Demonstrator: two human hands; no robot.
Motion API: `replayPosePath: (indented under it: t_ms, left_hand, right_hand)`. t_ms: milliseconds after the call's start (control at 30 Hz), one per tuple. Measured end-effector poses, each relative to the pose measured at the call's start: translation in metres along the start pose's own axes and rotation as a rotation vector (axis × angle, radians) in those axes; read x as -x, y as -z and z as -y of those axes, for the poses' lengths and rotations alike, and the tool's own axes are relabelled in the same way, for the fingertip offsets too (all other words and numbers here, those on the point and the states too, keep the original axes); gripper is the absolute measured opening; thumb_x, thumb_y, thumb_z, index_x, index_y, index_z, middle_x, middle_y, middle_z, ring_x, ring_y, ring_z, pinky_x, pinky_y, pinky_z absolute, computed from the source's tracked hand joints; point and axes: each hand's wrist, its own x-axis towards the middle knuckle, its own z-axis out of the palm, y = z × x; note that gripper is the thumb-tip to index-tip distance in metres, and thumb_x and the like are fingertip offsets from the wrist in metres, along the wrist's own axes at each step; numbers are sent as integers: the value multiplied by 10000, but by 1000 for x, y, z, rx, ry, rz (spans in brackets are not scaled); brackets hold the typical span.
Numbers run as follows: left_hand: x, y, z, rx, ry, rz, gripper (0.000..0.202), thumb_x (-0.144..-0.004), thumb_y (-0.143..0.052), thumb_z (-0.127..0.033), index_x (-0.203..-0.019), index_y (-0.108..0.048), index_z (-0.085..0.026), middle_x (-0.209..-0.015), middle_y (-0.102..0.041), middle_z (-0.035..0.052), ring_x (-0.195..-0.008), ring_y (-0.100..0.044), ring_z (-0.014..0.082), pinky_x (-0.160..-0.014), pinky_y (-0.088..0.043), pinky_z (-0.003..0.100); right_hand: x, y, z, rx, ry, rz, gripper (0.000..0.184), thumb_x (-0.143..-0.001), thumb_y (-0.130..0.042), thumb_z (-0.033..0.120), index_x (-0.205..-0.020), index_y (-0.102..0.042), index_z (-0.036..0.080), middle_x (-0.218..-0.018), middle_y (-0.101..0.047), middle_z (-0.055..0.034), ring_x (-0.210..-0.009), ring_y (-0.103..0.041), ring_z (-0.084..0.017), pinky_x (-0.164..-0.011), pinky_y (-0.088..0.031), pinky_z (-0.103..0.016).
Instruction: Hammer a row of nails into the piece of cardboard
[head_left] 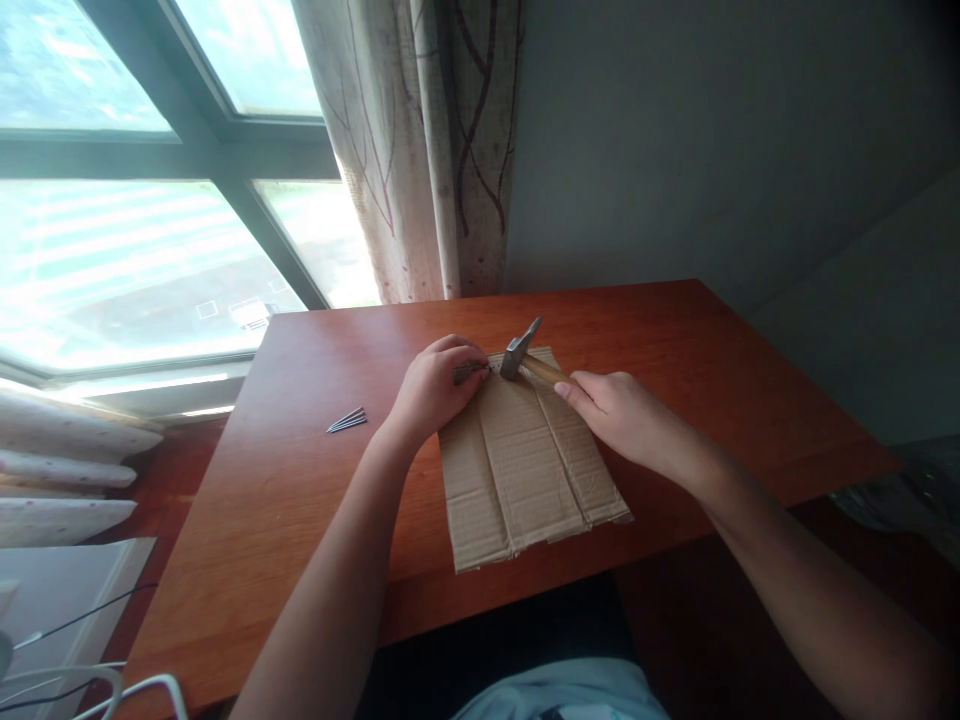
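Observation:
My right hand [611,405] is closed around the wooden handle of a hammer [544,370]. The hammer's metal head is low over the far end of a brown cardboard sheet [525,470]; whether it touches the sheet I cannot tell. Just left of the head, my left hand [446,378] rests at the sheet's far left edge with its fingers curled. They grip a small dark, rough-looking piece [469,373], partly hidden, whose kind I cannot make out. A few tiny dark marks show on the cardboard between it and the hammer head. Several nails [346,420] lie to the left of my left hand.
The cardboard lies on a reddish-brown wooden table [300,530]. Beyond its far edge hang a patterned curtain [427,200] and a grey wall [637,150]. A window [135,240] is at the left. White cables [161,682] run by the near left corner.

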Motion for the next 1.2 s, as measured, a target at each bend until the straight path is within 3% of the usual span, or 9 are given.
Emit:
replayPosePath:
  t_ms: [967, 1100, 1200]
  left_hand:
    - [1, -1, -3, 18, 13, -28, 107, -863, -632, -254, -903, -719, -209, -1001, -700, 59, -912, -665, 200, -861, -541, 356]
    - [2, 8, -4, 53, 21, -54, 176, -905, -600, -319, -962, -715, -200, -1020, -705, 71, -935, -667, 198, -860, -534, 341]
    - [11, 27, 1, 15, 76, -114, 206, -924, -567, -335, -974, -710, -195, -1012, -711, 71, -918, -672, 192, -821, -528, 320]
  right_hand:
    - [1, 1, 2, -8, -5, 3, 409, -1016, -367, 421, -668, -432, 216, -627, -595, -15, -561, -514, -141, -562, -292, -290]
    - [0, 0, 0, -12, 0, 5, 408, -1018, -359, 433, -679, -432, 217, -628, -594, -17, -568, -524, -147, -565, -289, -292]
    - [0, 0, -1, -20, 1, 14, 406, -1019, -355, 438, -686, -435, 219, -623, -591, -14, -564, -530, -149, -559, -287, -291]
